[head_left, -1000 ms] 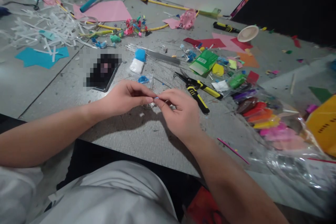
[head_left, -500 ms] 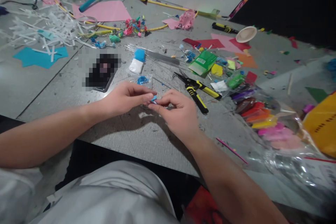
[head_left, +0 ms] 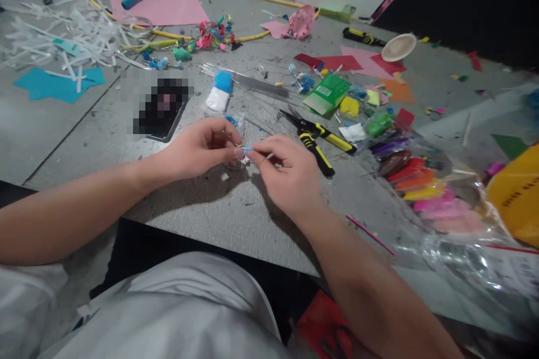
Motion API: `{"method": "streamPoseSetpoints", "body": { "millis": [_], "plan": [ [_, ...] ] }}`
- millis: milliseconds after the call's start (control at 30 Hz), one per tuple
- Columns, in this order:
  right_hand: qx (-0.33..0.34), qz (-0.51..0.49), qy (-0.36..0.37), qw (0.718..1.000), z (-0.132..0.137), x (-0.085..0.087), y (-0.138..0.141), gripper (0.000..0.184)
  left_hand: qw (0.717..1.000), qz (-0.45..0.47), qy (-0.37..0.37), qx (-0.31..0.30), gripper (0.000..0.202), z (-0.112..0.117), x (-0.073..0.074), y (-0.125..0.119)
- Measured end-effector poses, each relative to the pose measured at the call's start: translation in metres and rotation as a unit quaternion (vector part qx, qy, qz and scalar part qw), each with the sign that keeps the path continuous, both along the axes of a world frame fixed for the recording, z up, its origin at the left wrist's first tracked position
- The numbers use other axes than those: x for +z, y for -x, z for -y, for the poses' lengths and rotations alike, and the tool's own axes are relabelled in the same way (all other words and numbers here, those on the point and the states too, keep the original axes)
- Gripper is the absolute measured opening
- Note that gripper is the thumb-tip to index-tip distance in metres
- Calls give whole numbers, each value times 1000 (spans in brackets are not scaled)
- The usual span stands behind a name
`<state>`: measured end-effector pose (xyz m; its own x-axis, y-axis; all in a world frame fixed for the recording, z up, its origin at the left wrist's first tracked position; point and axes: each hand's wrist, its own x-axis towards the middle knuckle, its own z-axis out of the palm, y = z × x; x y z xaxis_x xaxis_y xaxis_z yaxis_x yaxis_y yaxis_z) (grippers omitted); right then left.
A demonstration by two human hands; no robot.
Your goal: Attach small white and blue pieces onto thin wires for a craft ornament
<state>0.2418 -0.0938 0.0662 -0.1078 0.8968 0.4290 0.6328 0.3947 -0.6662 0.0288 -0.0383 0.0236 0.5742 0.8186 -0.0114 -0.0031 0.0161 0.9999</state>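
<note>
Between my fingertips is a small piece of blue modelling clay, with a bit of white below it. My left hand pinches it from the left with thumb and fingers. From the right, my right hand grips the same piece between thumb and forefinger. Just beyond my hands lie a blue clay block and a white clay block. A small clear wrapper with blue clay is partly hidden behind my left fingers. Black-and-yellow pliers rest to the right of my right hand.
A phone lies left of the clay blocks. Thin metal wires lie behind them. Bagged coloured clay spreads along the right, near a green packet. White paper strips and pink paper cover the back left.
The left fingers have lifted and curled, leaving more of the blue clay showing between my fingertips. Both hands stay together on it. The view has shifted slightly.
</note>
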Motion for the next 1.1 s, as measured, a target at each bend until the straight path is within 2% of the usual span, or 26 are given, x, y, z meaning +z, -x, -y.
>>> {"method": "streamPoseSetpoints", "body": {
  "millis": [100, 167, 233, 300, 367, 500, 567, 633, 733, 800, 867, 967, 1033, 1100],
  "plan": [
    [-63, 16, -20, 998, 0, 4, -2, 8, 998, -64, -15, 23, 12, -2, -1, -1],
    [-58, 18, -31, 998, 2, 6, -1, 8, 994, -102, -24, 44, 11, -4, -2, -1],
    [-24, 6, -32, 999, 5, 6, 2, 7, 991, -118, -40, 52, 21, -4, -2, -1],
    [7, -5, -27, 1000, 8, 5, 6, 6, 992, -112, -52, 39, 34, -4, -2, -1],
    [11, -11, -19, 1000, 9, 4, 8, 9, 995, -88, -41, 19, 37, -2, 0, -1],
    [-41, -23, 13, 999, 7, 1, 9, 17, 999, -48, 20, 0, 36, 3, 5, -1],
    [-64, -37, 34, 997, 6, 0, 8, 14, 999, -41, 32, 4, 37, 4, 6, 0],
    [-58, -42, 47, 996, 5, -1, 7, 14, 999, -31, 29, 3, 34, 3, 8, 0],
    [-18, -12, 28, 999, 5, -1, 6, 6, 999, -14, 38, 6, 31, 2, 10, -1],
    [-14, 13, 3, 1000, 4, 0, 3, 7, 998, -9, 53, 22, 28, 2, 11, -2],
    [-38, 26, -15, 999, 2, 2, 0, 10, 998, -21, 59, 32, 20, 1, 11, -3],
    [-71, 32, -33, 996, 0, 5, -4, 17, 993, -92, 54, 54, 6, 0, 10, -4],
    [-53, 30, -38, 997, 1, 5, -4, 19, 988, -125, 62, 69, 8, -1, 8, -4],
    [-19, 14, -31, 999, 3, 3, -1, 19, 989, -112, 73, 60, 14, -2, 7, -3]
  ]
}}
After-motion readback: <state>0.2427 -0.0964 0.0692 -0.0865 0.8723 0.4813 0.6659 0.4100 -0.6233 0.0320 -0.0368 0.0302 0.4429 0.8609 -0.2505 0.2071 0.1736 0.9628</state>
